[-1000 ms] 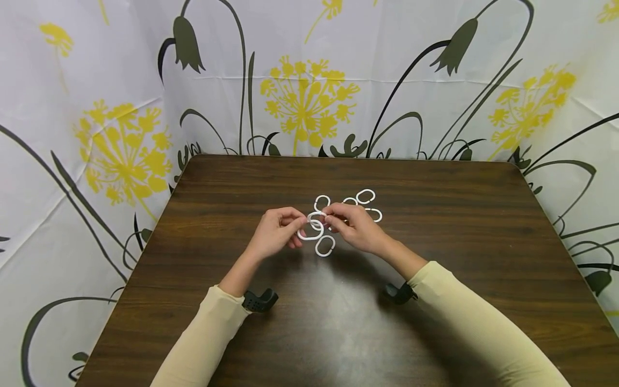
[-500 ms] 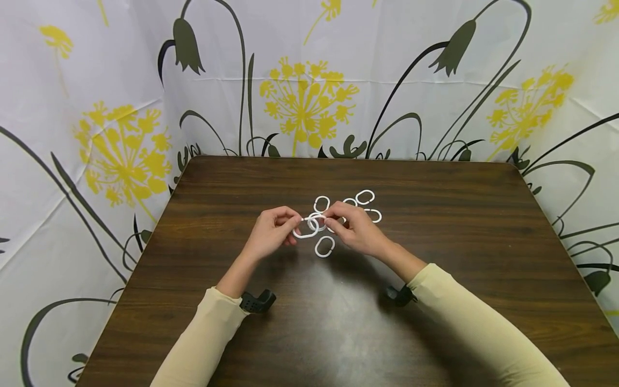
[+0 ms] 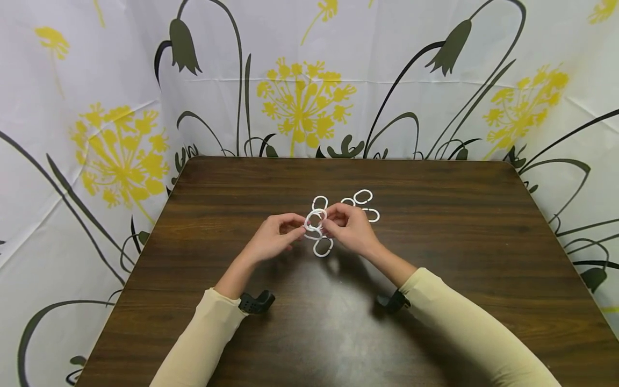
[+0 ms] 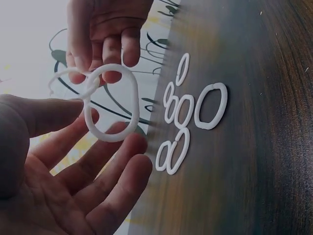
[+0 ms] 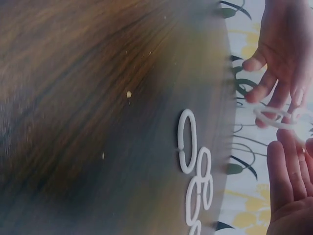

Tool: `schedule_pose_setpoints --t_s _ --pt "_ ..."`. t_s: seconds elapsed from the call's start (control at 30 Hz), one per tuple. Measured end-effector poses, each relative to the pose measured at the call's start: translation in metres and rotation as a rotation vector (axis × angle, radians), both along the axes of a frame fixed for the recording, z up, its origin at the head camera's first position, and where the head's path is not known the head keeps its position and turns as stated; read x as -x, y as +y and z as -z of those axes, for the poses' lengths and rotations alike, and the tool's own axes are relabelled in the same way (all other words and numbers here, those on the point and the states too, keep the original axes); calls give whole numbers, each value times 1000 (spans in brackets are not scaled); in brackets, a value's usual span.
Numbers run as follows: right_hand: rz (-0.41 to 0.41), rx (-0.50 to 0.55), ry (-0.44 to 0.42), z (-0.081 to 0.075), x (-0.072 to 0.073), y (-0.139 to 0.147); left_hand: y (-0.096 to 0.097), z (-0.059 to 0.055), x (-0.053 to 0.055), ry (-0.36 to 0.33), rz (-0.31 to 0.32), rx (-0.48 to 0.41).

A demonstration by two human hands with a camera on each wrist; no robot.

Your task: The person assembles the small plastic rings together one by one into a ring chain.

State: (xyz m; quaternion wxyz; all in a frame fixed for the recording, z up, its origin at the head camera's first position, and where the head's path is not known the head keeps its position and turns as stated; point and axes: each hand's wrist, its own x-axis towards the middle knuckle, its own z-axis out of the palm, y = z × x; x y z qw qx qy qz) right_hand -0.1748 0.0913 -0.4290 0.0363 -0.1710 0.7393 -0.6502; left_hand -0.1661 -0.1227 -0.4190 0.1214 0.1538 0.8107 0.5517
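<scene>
Two white plastic oval curtain rings are linked between the hands, held up off the table. In the left wrist view the larger-looking ring faces the camera, and the other ring loops through it, partly behind the fingers. My left hand pinches near the join with thumb and index finger, its other fingers spread loosely below. From the opposite side my right hand pinches the linked pair with thumb and fingertips. Just below both hands, a loose ring lies on the table.
Several more white rings lie on the dark wooden table: one ring behind the hands, others such as this ring at the back right. A flower-print curtain hangs along the table's far edge. Black wrist cameras sit on both wrists.
My left hand first drew its ring leftward, then came back right toward the right hand. The linked rings have turned, one now standing up between the fingertips. Rings on the table have not moved.
</scene>
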Motion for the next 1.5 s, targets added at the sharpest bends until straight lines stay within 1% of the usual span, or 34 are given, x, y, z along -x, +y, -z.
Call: schedule_pose_setpoints --t_s 0.1,0.2,0.3,0.4,0.5,0.53,0.57,0.63,0.67,0.73,0.77,0.8,0.87,0.97,1.03,1.13,1.3,1.5 --pt "23 43 -87 0 0 -1 1 0 -1 28 -2 -9" --pt "37 72 -129 0 0 -2 2 -1 -1 72 -42 -37" --pt "26 99 -143 0 0 -2 4 -3 -1 107 -87 -57" --pt "2 116 -153 2 1 -1 5 -3 0 120 -115 -65" --pt "-34 95 -150 4 2 1 5 -5 0 134 -134 -84" --pt "-48 75 -136 5 2 2 5 -5 -1 140 -140 -94" --pt "-58 23 -95 7 3 3 4 -6 -1 144 -143 -112" --pt "-88 -112 20 11 4 6 4 -15 -6 132 -139 -138" --pt "-102 -202 92 13 5 7 4 -19 -8 132 -131 -144" --pt "-114 -399 259 18 5 11 4 -27 -11 109 -117 -143" --pt "-118 -500 347 20 5 12 4 -27 -11 97 -110 -141" --pt "-133 -584 417 22 5 13 4 -28 -11 87 -106 -135" --pt "-149 -740 536 26 4 14 1 -20 -8 89 -103 -135" --pt "-176 -893 662 32 3 14 -2 -7 -2 81 -101 -144" --pt "-207 -949 700 35 2 14 -3 -6 -1 81 -96 -144" --pt "-246 -991 726 38 2 14 -4 -6 -1 80 -83 -133" --pt "-246 -1004 754 40 3 15 -5 -6 0 61 -73 -134" --pt "-245 -1024 760 43 4 17 -5 -8 1 36 -76 -128"
